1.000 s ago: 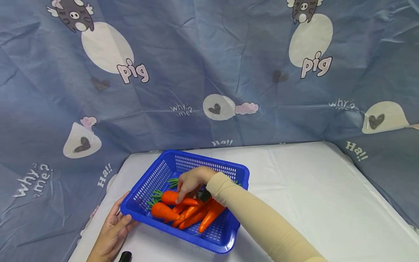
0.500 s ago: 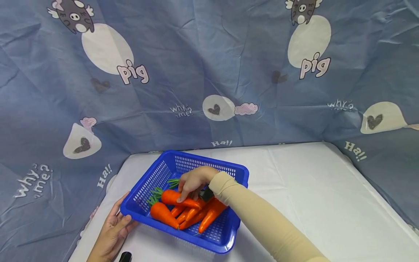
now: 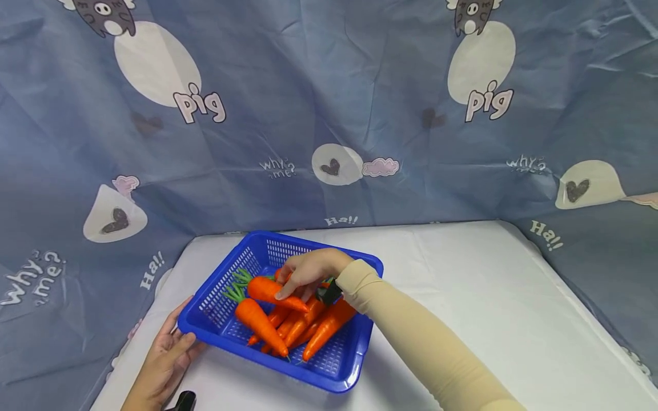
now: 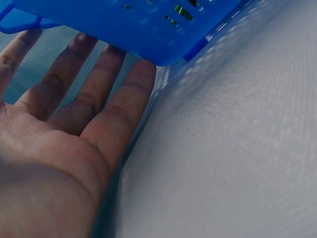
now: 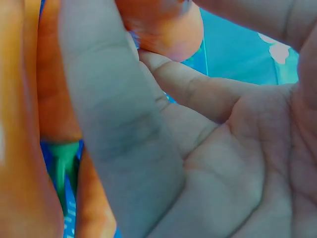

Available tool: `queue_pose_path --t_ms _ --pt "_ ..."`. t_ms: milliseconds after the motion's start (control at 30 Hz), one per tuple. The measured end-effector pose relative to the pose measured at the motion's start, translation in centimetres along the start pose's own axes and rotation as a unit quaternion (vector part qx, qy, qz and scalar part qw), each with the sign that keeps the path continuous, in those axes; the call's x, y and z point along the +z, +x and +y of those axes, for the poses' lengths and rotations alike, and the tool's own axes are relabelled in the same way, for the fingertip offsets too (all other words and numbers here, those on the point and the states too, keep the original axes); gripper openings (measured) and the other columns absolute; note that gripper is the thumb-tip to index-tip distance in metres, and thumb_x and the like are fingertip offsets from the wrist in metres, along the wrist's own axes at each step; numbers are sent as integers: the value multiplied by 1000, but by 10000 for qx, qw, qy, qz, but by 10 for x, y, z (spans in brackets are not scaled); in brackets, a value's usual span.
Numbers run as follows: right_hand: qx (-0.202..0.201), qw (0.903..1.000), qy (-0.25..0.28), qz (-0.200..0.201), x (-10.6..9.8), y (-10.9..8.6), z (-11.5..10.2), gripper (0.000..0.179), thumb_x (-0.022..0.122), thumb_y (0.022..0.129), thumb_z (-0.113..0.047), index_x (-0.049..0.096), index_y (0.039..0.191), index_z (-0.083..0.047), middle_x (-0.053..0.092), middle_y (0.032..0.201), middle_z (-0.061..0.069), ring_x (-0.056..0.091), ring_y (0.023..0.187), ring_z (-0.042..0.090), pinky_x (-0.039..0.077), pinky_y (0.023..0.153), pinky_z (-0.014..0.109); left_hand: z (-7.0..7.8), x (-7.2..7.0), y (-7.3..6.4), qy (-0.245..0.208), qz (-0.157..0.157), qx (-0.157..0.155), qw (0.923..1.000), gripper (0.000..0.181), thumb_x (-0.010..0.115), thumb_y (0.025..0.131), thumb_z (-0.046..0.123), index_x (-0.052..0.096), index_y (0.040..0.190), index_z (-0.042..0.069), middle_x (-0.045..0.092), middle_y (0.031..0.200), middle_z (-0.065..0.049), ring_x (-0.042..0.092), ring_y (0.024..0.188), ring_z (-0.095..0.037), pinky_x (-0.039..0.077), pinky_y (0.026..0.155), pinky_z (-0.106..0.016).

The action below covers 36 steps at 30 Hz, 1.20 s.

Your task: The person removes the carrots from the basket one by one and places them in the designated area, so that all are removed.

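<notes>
A blue plastic basket (image 3: 280, 372) with slotted walls holds several orange carrots with green tops. My right hand (image 3: 311, 274) reaches into it and pinches a carrot (image 3: 267, 290) lying over the others, thumb on its near side. In the right wrist view, the hand's curled fingers (image 5: 109, 109) have carrots around them. Just below the held one, another carrot (image 3: 261, 326) slants toward the basket's front wall. My left hand (image 3: 163, 357) is at the basket's left corner, its fairly straight fingers touching the rim. The left wrist view shows those fingers (image 4: 121, 111) against the basket's underside edge.
The basket stands on a white-covered table (image 3: 442, 285), toward its left side. Behind and around hangs a blue printed cloth (image 3: 257, 200). A black strap piece (image 3: 185, 401) shows beside the left wrist.
The pinched carrot has risen slightly in my right hand, and the carrot below it now slants more steeply. The head view has shifted a little; my left hand keeps to the basket's corner.
</notes>
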State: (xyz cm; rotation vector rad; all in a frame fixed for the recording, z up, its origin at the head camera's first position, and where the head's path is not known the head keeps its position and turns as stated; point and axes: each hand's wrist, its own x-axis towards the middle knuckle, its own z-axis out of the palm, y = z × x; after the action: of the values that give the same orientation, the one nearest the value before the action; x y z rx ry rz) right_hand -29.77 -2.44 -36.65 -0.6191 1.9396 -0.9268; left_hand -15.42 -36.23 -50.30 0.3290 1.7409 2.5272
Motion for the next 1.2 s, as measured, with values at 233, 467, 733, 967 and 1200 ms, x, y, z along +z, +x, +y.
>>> queue_pose_path --t_ms 233,467,733,967,1200 --pt "-168 9996 36 209 -9 -10 6 58 74 103 -22 53 150 2 66 126 7 70 93 15 66 84 28 1 2 2 -46 -70 111 9999 66 45 110 -9 44 162 31 66 148 11 69 129 -8 63 101 -30" --pt "-235 9984 307 409 -16 -21 7 56 75 102 -20 52 148 2 66 125 10 73 94 17 67 86 31 2 4 4 95 -99 65 9999 66 45 111 -7 42 163 32 65 147 12 68 129 -7 63 102 -29" --pt "-371 9963 540 552 -23 -29 12 59 70 105 -19 47 153 5 73 111 9 74 86 15 67 86 32 1 6 8 20 -238 71 9997 65 45 111 -7 43 162 32 65 148 11 68 130 -8 62 103 -30" --pt "-642 9924 673 804 -33 -41 21 55 67 107 -18 47 152 7 69 97 4 71 79 12 68 83 31 0 5 7 86 -141 15 9999 65 46 111 -6 42 162 33 65 148 12 68 130 -8 62 103 -30" --pt "-800 9873 749 1146 -43 -59 37 49 67 106 -19 52 147 5 68 97 5 66 80 14 68 84 33 1 0 1 153 8 -4 9999 63 45 111 -6 43 160 34 65 146 13 69 129 -7 63 101 -30"
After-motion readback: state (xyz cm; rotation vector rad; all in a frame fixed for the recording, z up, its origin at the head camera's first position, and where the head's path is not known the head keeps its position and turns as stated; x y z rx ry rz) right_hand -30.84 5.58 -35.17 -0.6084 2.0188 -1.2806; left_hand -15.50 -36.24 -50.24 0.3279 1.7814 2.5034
